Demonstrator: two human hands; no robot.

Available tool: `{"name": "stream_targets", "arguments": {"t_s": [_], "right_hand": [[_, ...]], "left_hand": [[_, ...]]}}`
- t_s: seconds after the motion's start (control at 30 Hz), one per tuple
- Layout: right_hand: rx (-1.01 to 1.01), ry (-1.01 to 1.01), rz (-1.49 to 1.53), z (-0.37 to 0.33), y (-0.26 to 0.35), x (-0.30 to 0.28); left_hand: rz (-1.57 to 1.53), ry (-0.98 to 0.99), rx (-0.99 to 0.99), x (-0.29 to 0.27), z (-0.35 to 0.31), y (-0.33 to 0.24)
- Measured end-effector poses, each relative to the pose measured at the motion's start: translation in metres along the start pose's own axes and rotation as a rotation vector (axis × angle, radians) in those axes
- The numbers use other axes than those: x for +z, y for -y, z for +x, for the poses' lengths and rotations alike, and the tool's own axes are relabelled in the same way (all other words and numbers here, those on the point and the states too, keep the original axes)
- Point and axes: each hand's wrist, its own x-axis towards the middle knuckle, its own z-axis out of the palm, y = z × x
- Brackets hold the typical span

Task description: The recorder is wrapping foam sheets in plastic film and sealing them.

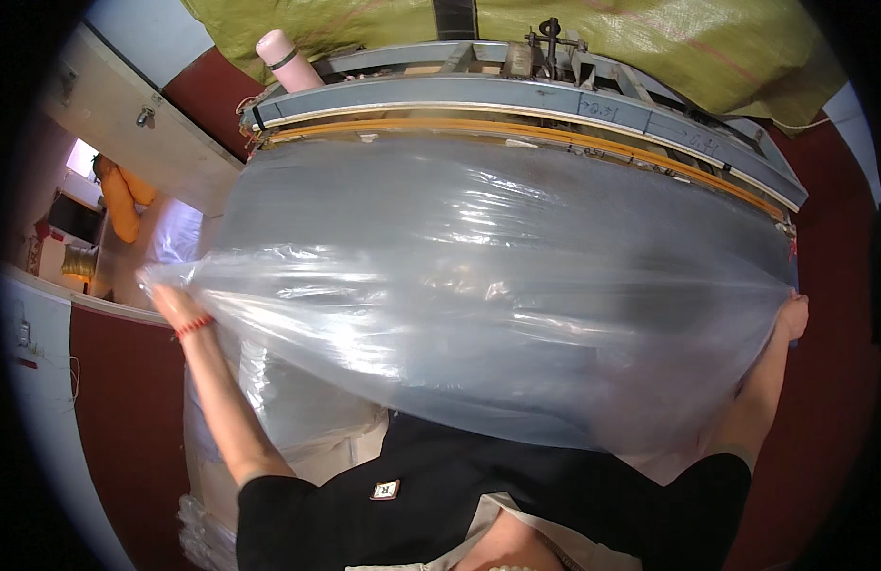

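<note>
A wide sheet of clear plastic film (516,285) stretches between my two outspread arms, creased and shiny under the light. At its left edge my left hand (177,303), a red bracelet at the wrist, is closed on a bunched corner. Far to the right my right hand (792,316) grips the opposite edge. The film's near edge sags in front of my chest, while its far part lies over the bed of a machine below a metal frame (402,103). Folds of film partly hide the fingers of my left hand.
Orange strips (545,135) run along the frame's front. A pink thermos (288,62) leans at its left end. More clear plastic (297,390) is heaped at lower left. Beyond an open door (136,114), a person in orange (126,200) shows. Green-yellow woven sheeting (650,38) hangs behind.
</note>
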Motion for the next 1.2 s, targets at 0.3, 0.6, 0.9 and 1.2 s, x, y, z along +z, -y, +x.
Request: {"name": "stream_targets", "arguments": {"t_s": [0.3, 0.6, 0.9, 1.2], "right_hand": [[0.020, -0.009, -0.021, 0.007, -0.006, -0.001], [-0.015, 0.036, -0.014, 0.008, 0.001, 0.010], [-0.023, 0.035, 0.065, 0.017, -0.009, 0.009], [0.100, 0.296, 1.359, 0.050, -0.096, 0.025]], "left_hand": [[0.952, 0.495, 1.537, 0.154, -0.023, -0.092], [1.162, 1.200, 0.582, 0.097, -0.075, 0.103], [0.930, 1.387, 0.791, 0.172, -0.118, 0.109], [0.816, 1.046, 0.619, 0.219, -0.116, 0.123]]}}
